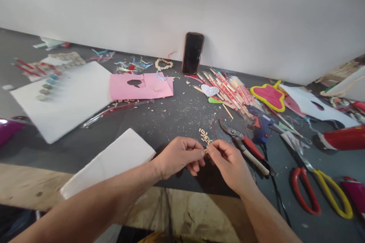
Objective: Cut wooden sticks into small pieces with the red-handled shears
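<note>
My left hand (182,156) and my right hand (228,161) meet near the table's front edge, fingertips almost touching. Between them they pinch a small wooden piece (205,152), pale and short like a cut bit of stick; the fingers cover most of it. Just beyond the fingertips lies a little pile of similar pale wooden pieces (204,136). To the right of my right hand are pruning shears (248,146) with a red and a pale handle. A thin red cord (213,127) curves beside the pile.
White foam boards (111,163) lie at left, with pink paper (125,87) behind. A phone (193,53) leans on the wall. At right are wrapped chopsticks (225,87), a blue glue gun (261,129), scissors (306,193) and a red can (342,138). Crumbs dot the dark tabletop.
</note>
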Motion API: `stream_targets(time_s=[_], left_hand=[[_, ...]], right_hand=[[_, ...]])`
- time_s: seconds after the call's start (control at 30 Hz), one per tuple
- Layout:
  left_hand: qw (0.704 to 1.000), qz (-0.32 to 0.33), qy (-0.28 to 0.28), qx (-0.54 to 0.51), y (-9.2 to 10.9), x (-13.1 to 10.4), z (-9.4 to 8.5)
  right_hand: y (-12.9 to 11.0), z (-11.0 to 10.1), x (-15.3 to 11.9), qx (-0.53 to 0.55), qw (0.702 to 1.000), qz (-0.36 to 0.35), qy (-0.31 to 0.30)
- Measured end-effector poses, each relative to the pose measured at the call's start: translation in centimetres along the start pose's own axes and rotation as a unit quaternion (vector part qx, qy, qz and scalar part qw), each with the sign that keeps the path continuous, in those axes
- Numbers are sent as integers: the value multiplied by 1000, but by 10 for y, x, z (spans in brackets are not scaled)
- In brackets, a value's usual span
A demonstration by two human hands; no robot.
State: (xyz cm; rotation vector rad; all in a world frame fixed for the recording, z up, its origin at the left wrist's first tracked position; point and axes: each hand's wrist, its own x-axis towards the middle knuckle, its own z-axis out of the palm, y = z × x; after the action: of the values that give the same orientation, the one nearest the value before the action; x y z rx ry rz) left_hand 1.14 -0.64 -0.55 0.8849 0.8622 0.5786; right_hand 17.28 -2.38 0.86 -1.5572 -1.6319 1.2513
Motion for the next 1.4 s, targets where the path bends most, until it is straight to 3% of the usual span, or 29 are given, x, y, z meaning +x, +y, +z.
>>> stream_targets(time_s=[0.1,0.17,0.3,0.5,0.63,0.7,0.87,0.97,1.13,1.27,1.33,1.4], left_hand=[[1000,5,9,1,1,0,0],[1000,0,28,2,3,0,0],[998,16,60,-2,6,0,-2],[998,35,61,-7,4,2,-6],[997,43,61,-17,5,3,-8],[997,45,64,-23,6,3,-9],[996,55,60,-34,7,2,-9],[996,57,58,-33,7,2,-8],[996,59,62,-25,5,2,-8],[996,67,59,-25,4,3,-10],[996,70,54,-26,4,4,-11],[995,73,54,-30,5,4,-11]], right_hand=[[2,-4,1,-47,999,-14,-2],[6,-8,3,-118,992,-37,37],[18,-11,9,-275,946,-123,120],[26,-13,16,-299,929,-152,154],[14,-32,7,-317,916,-135,206],[10,-45,-2,-374,897,-127,197],[23,-73,-23,-544,810,-155,151],[39,-79,-24,-580,791,-150,124],[53,-78,-14,-575,797,-136,128],[49,-84,-12,-556,810,-130,135],[41,-89,-16,-508,837,-100,175],[29,-94,-21,-376,898,-41,226]])
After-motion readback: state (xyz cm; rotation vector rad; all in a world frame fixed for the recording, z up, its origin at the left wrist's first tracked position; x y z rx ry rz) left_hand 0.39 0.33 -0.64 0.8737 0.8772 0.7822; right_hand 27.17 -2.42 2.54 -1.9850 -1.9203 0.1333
